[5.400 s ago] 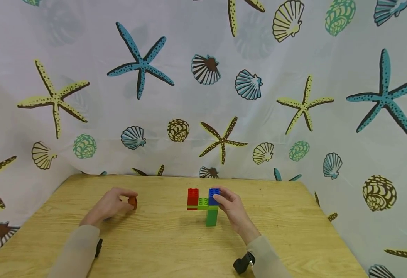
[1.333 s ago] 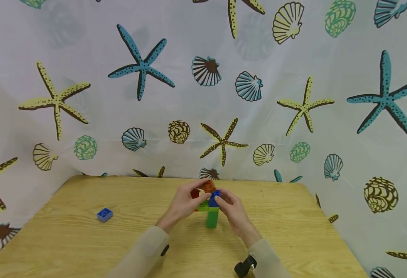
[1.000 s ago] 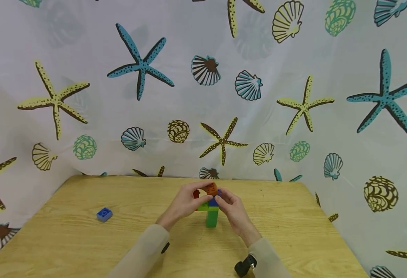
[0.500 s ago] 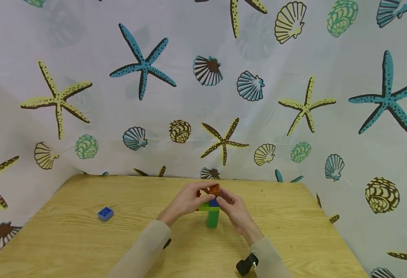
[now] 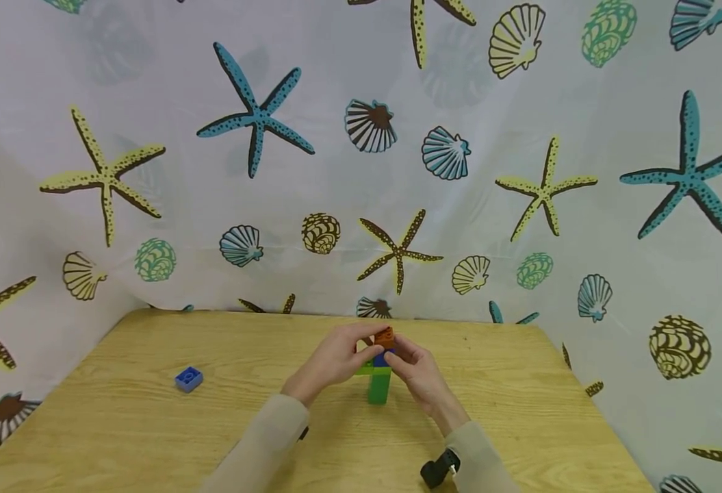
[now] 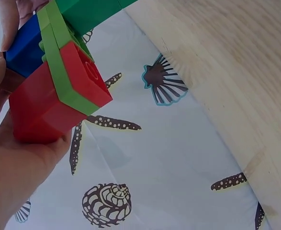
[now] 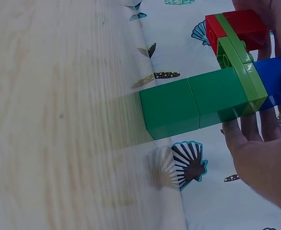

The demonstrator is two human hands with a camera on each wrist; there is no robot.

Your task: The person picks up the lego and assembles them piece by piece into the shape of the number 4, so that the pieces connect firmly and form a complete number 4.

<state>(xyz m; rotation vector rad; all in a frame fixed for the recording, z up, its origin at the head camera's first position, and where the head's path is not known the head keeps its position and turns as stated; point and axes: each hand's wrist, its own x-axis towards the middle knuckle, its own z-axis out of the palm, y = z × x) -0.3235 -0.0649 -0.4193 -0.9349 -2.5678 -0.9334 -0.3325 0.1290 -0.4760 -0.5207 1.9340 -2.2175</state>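
Observation:
My left hand (image 5: 336, 356) pinches an orange toy building brick (image 5: 384, 337) at the top of the blue brick (image 5: 383, 359). From the right side, my right hand (image 5: 421, 373) grips that blue brick between thumb and fingers. Below it are lime pieces (image 7: 250, 79) and a column of green bricks (image 7: 197, 103), whose lower end is close to the table. The lime part reaches leftward and carries a red brick (image 6: 44, 108), with more red beneath it. In the head view the left hand hides this red part.
A loose blue brick (image 5: 189, 378) lies on the wooden table (image 5: 243, 424) to the left, hollow side up. Behind the table hangs a white cloth (image 5: 336, 185) printed with starfish and shells. Black wrist devices (image 5: 439, 469) sit at the cuffs.
The left hand has brought the orange brick from the left to the blue brick's top, where it has turned from tilted to straight. The loose blue brick came into view; the right hand kept its grip.

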